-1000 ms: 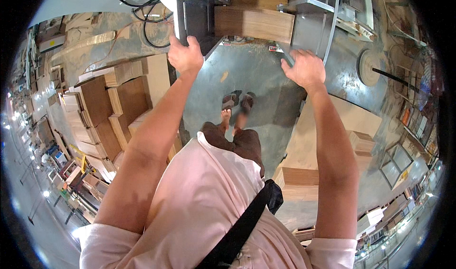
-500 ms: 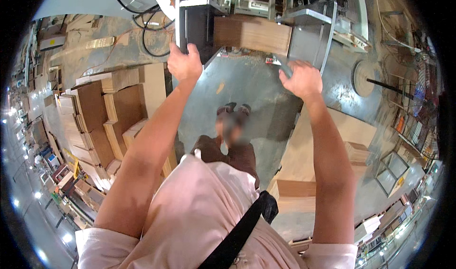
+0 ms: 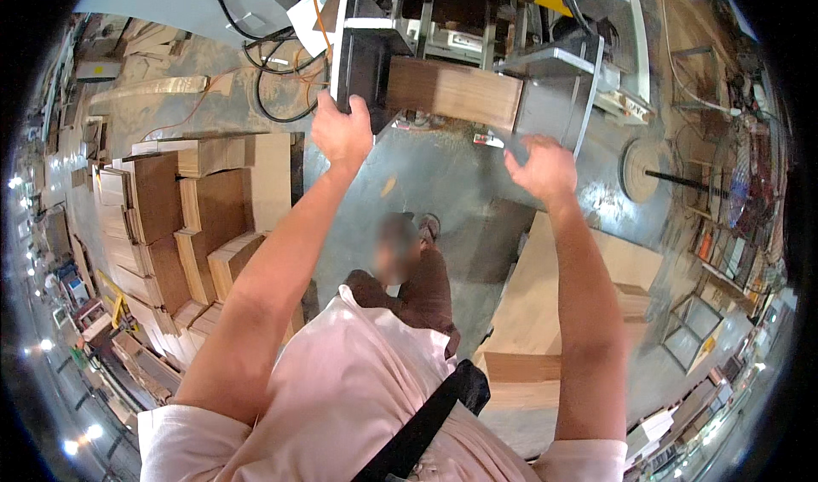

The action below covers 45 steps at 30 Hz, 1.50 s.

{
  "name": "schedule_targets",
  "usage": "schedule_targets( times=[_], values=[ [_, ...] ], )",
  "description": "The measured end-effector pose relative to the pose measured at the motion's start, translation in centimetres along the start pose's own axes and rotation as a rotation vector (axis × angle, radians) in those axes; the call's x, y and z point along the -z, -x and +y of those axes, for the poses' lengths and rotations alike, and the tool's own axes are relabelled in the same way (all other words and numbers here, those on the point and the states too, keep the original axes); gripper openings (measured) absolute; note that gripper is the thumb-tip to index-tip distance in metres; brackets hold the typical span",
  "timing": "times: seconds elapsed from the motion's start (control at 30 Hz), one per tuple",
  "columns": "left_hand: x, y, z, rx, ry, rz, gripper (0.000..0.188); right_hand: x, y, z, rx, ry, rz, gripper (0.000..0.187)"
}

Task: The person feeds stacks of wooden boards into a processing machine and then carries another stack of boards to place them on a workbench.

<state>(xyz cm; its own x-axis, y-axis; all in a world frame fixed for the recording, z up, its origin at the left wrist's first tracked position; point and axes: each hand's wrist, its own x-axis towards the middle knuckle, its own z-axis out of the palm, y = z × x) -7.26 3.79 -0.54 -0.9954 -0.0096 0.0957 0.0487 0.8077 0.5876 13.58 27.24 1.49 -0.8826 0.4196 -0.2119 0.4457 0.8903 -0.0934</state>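
Note:
My left hand [image 3: 342, 137] is closed round the near lower end of a dark metal side plate [image 3: 362, 69], its thumb and a finger on either side of the edge. A brown wooden board [image 3: 456, 88] lies crosswise between this plate and a grey metal side plate [image 3: 558, 99] on the right. My right hand [image 3: 545, 169], slightly blurred, is closed at the near lower corner of the right plate; its fingers are partly hidden. Neither hand touches the board.
Stacked wooden panels [image 3: 153, 226] stand at my left, and a pallet-like pile of light boards [image 3: 541, 303] at my right. Black cables [image 3: 264, 82] loop beside the machine frame [image 3: 460, 39]. A round disc base with a pole [image 3: 639, 169] stands on the floor at far right.
The plates, board and both hands sit lower in the picture as the view has shifted. One of my feet has moved, and my legs stand differently. Both hands stay at the plates.

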Motion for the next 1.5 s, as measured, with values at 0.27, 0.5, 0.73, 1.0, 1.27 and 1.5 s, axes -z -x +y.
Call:
schedule_targets(
  times=[0.27,0.5,0.73,1.0,1.27,1.5],
  values=[
    [0.3,0.2,0.7,0.019,-0.033,-0.014,0.032,-0.1,-0.1,0.4,0.017,-0.051,0.003,0.045],
    [0.5,0.2,0.1,0.013,0.03,0.019,0.034,0.5,0.2,0.5,0.03,-0.086,-0.012,0.046],
    [0.7,0.5,0.4,-0.035,0.036,0.025,0.029,2.0,0.0,-0.3,-0.017,-0.104,-0.135,0.042],
    [0.7,0.3,0.3,-0.031,0.097,0.07,0.026,3.3,0.1,-0.9,-0.028,-0.092,-0.14,0.041],
    [0.2,0.5,0.0,-0.044,0.134,0.078,0.027,2.2,0.1,-0.5,-0.05,-0.046,-0.182,0.042],
    [0.6,0.6,-0.2,-0.024,0.131,0.072,0.028,2.0,0.4,-0.5,-0.019,-0.076,-0.102,0.037]
  ],
)
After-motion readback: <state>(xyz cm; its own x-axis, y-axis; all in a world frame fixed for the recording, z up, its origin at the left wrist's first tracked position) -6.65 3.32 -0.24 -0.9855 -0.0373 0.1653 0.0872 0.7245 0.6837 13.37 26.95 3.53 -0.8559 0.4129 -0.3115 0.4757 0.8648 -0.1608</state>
